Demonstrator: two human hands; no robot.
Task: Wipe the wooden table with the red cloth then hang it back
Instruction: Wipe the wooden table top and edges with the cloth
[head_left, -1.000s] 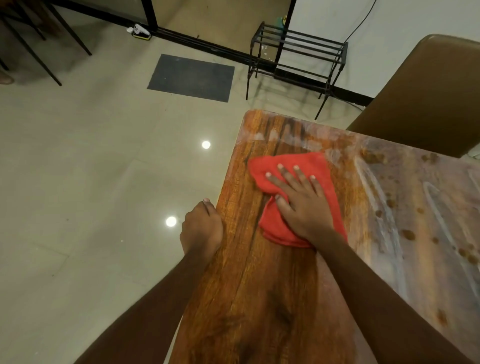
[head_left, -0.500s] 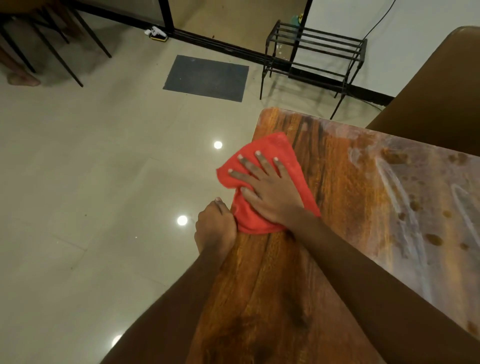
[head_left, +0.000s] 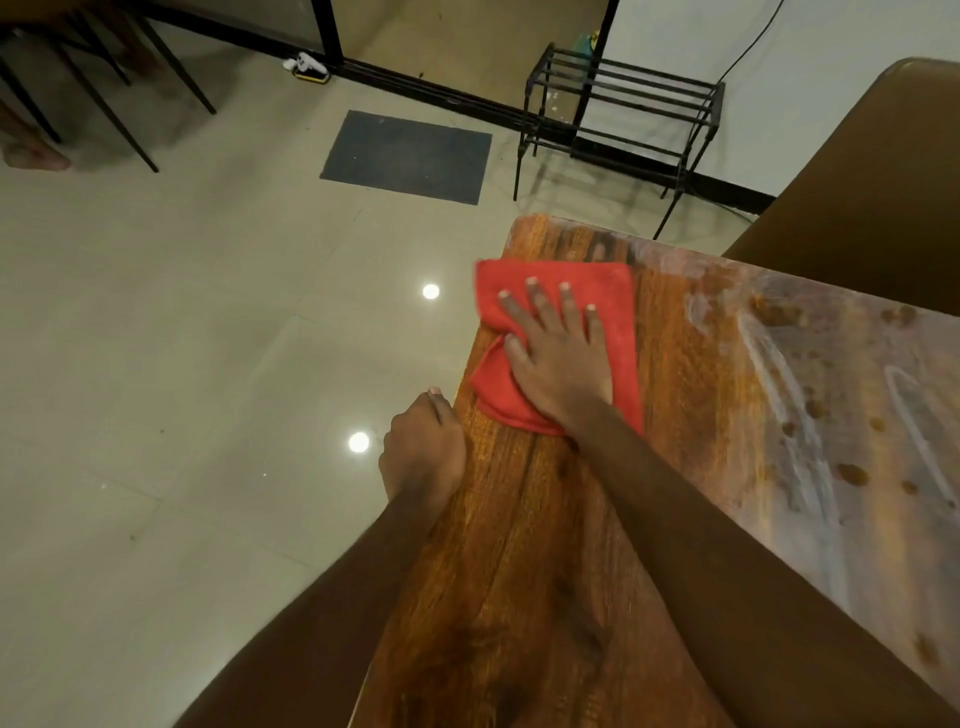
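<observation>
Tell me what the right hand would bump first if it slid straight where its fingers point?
Probably nothing: ahead of the right hand and red cloth lies only bare wooden table, then its far edge.

The cloth (head_left: 621, 312) lies flat on the tabletop (head_left: 545, 545) near its far left corner, one corner of it reaching past the left edge; the right hand (head_left: 558, 358) lies on top of the cloth, fingers spread and pointing away; the left hand (head_left: 423, 447) sits at the tabletop's left edge, nearer than the cloth and just beside it, fingers curled down over the edge; the floor (head_left: 182, 338) stretches to the left and beyond; on it a mat (head_left: 408, 156) lies beyond the tabletop's far left corner; a rack (head_left: 623, 104) stands right of the mat, against the wall; a chair (head_left: 872, 182) stands behind the tabletop's far edge on the right; table legs (head_left: 104, 88) stand at the far left.
</observation>
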